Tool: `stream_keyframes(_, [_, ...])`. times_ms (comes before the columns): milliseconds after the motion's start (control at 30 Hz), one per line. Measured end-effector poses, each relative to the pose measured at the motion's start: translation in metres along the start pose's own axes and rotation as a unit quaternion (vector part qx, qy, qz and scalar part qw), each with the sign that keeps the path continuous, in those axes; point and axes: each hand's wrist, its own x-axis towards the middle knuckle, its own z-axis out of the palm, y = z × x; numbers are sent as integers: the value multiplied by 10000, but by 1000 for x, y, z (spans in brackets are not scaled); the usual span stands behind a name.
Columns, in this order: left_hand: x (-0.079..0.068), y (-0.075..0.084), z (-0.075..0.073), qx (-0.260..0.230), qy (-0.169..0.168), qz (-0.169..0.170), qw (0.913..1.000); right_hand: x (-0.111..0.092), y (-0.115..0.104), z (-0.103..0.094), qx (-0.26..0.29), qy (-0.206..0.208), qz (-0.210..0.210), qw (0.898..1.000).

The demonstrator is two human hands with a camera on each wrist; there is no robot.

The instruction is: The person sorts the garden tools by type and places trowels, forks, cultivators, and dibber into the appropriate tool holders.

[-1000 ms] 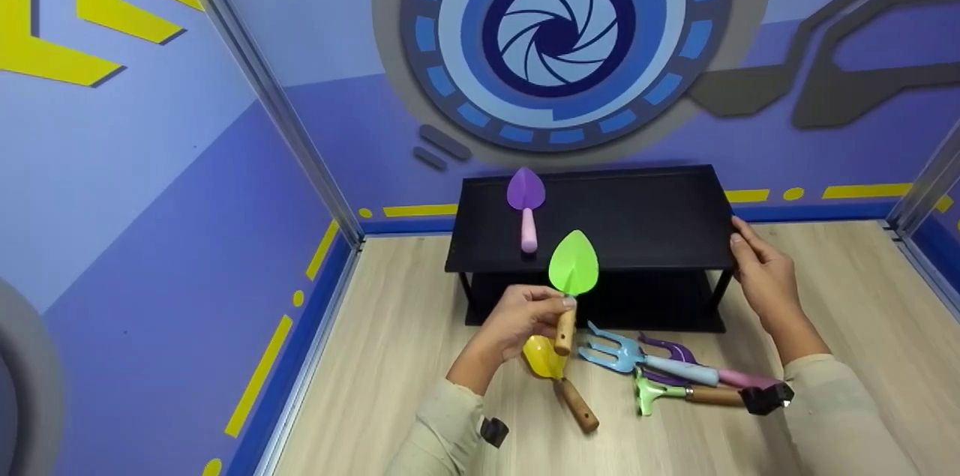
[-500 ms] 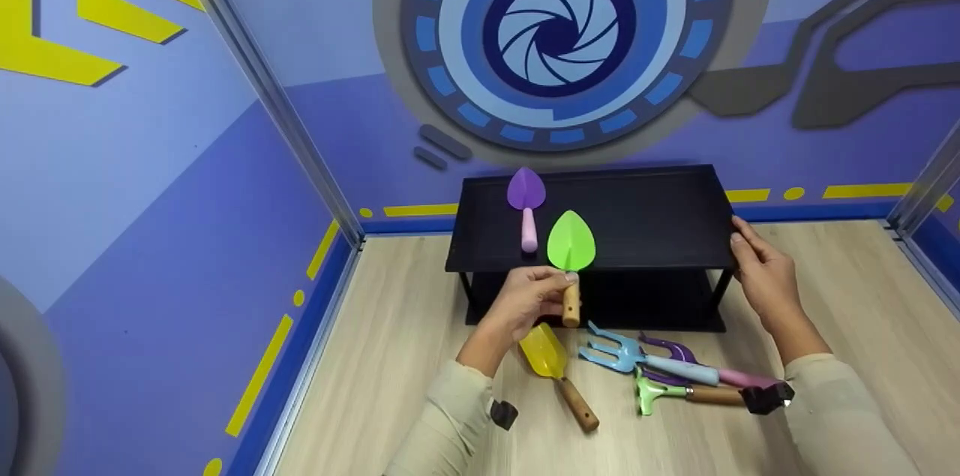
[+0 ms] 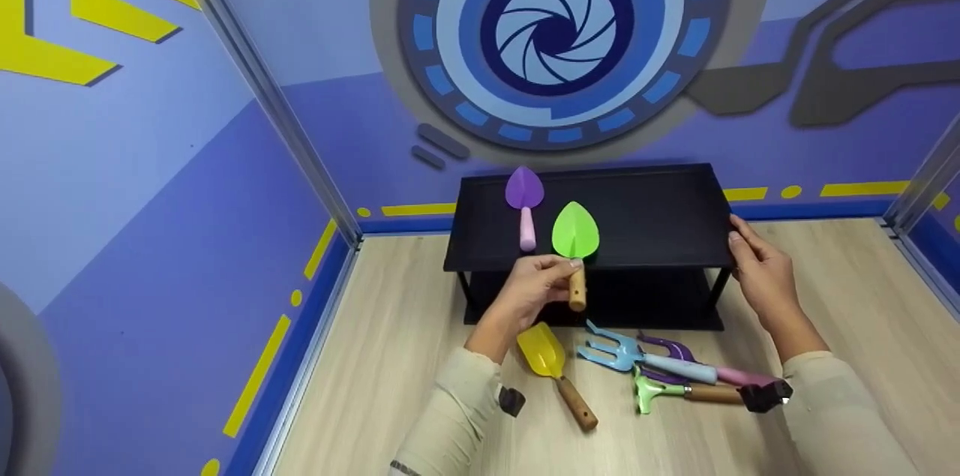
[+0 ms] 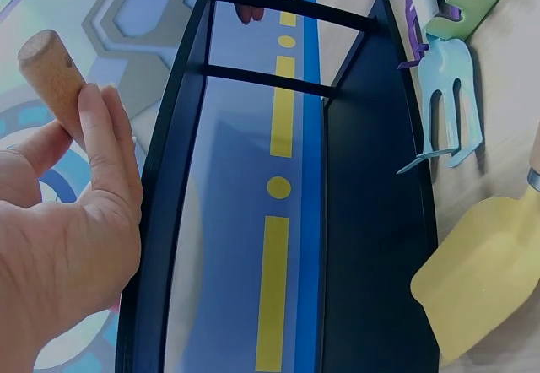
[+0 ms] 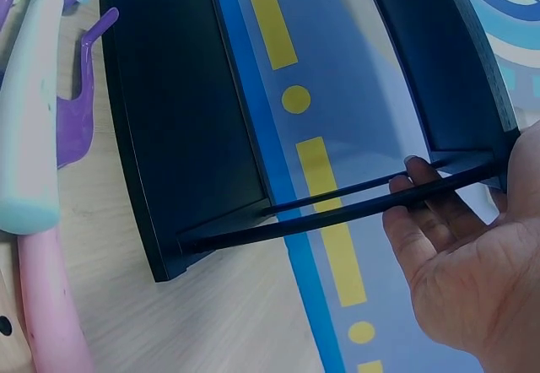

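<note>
My left hand (image 3: pixel 531 287) pinches the wooden handle of a green garden trowel (image 3: pixel 575 230) between thumb and fingers. Its leaf-shaped blade points away, over the front edge of a black two-tier shelf (image 3: pixel 652 217). In the left wrist view the handle (image 4: pixel 52 73) sticks out beyond the fingertips, while the blade is hidden. At the shelf's right end, my right hand (image 3: pixel 765 277) grips the top tier's edge; the right wrist view has its fingers (image 5: pixel 413 229) at the upper side bar. A purple trowel (image 3: pixel 525 190) with a pink handle lies on the top tier, left of the green one.
On the wooden tabletop (image 3: pixel 397 386) before the shelf lies a yellow scoop (image 3: pixel 541 351). To its right are a light-blue hand fork (image 3: pixel 613 351), a purple fork (image 3: pixel 677 350) partly beneath it, and a green rake (image 3: pixel 654 390). A patterned wall (image 3: pixel 330 101) stands behind.
My left hand has carried the green trowel away from me, from in front of the shelf to over its top tier. The right hand has stayed at the shelf's edge.
</note>
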Motion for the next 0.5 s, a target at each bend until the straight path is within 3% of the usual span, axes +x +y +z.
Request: stream_keyframes(500, [15, 12, 16, -256, 76, 174, 9995, -1, -2, 0, 232, -5, -33, 9997])
